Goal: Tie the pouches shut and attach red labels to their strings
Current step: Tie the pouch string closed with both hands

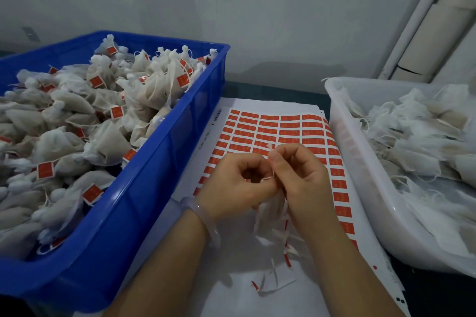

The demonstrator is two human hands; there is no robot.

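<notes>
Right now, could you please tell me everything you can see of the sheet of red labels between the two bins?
The label sheet is white paper carrying rows of small red rectangular stickers, lying flat between the blue crate and the white tub, whose translucent wall overlaps its right edge. Its near part is bare white, strewn with torn strips. The left hand and right hand, holding a pouch, hide its middle.
</notes>
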